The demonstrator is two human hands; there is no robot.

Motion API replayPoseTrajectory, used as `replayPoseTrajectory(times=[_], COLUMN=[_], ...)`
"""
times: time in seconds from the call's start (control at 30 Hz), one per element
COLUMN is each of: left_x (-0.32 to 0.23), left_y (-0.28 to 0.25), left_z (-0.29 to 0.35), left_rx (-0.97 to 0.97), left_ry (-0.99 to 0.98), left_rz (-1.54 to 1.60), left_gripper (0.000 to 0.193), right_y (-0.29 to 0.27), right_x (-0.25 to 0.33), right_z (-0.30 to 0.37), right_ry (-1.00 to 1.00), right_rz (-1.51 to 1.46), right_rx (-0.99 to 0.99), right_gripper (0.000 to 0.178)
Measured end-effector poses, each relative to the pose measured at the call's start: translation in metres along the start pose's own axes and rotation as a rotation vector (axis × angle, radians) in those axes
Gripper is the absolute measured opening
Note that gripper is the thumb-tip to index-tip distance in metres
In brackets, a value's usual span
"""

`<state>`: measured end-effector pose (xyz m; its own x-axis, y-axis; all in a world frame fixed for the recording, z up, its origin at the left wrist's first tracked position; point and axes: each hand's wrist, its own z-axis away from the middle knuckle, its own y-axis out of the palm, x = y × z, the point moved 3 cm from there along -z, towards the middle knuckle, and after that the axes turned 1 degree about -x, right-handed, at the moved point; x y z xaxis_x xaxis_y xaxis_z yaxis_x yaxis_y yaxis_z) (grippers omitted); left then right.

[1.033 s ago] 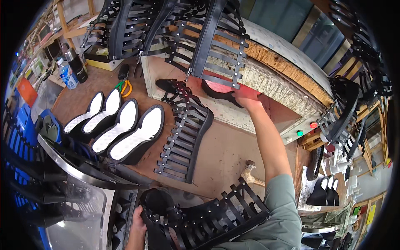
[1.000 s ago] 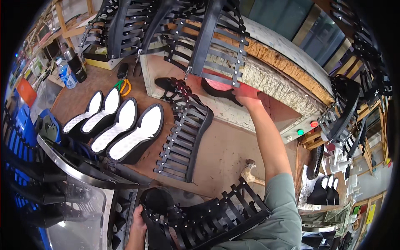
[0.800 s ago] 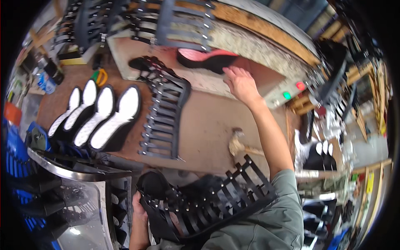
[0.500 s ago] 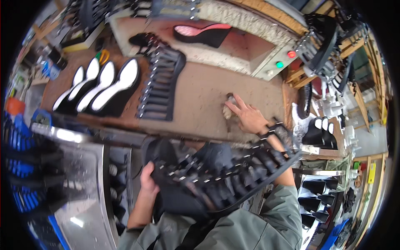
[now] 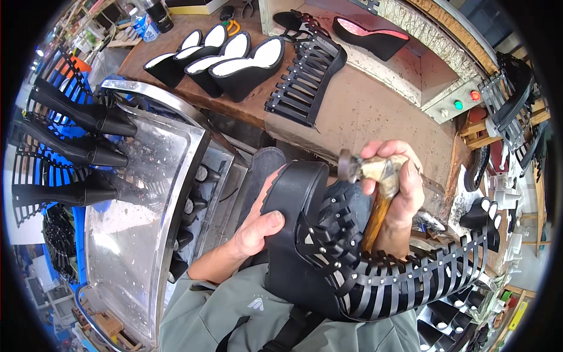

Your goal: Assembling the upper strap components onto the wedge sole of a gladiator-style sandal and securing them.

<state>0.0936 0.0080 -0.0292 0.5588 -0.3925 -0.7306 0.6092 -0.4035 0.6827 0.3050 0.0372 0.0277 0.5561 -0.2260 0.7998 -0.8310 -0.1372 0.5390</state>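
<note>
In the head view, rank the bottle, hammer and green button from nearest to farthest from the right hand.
1. Hammer: gripped in the right hand.
2. Green button: ahead, somewhat to the right.
3. Bottle: far off, at upper left.

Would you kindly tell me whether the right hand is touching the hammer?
Touching: the head view shows the right hand closed around the hammer near its head.
</note>
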Motion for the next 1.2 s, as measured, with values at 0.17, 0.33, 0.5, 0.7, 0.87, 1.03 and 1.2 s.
replayPoseTrajectory(times=[0.17,0.33,0.5,0.7,0.87,1.03,1.2], left_x=[-0.012,-0.015,-0.016,-0.017,-0.022,-0.024,-0.048], left_y=[0.013,0.017,0.017,0.019,0.025,0.019,-0.006], left_z=[0.002,0.005,0.01,0.019,0.013,-0.006,-0.05], left_rx=[0.028,0.055,-0.005,-0.076,-0.033,0.007,0.231], left_ry=[-0.019,0.016,-0.018,-0.007,0.041,0.013,-0.25], left_rz=[-0.108,-0.151,-0.172,-0.176,-0.244,-0.179,-0.13], left_gripper=[0.08,0.077,0.076,0.078,0.082,0.08,0.066], right_y=[0.023,0.036,0.042,0.047,0.054,0.043,0.006], right_x=[0.007,0.011,0.004,0.008,0.019,-0.001,-0.003], right_z=[0.004,0.028,0.046,0.063,0.063,0.052,0.056], right_ry=[0.145,0.133,0.101,0.07,-0.255,-0.407,0.08], right_rz=[0.128,0.232,0.167,0.334,0.512,0.436,0.259], right_rx=[-0.033,0.149,0.201,0.276,0.357,-0.178,0.012], right_gripper=[0.036,0.028,0.027,0.028,0.029,0.03,0.034])
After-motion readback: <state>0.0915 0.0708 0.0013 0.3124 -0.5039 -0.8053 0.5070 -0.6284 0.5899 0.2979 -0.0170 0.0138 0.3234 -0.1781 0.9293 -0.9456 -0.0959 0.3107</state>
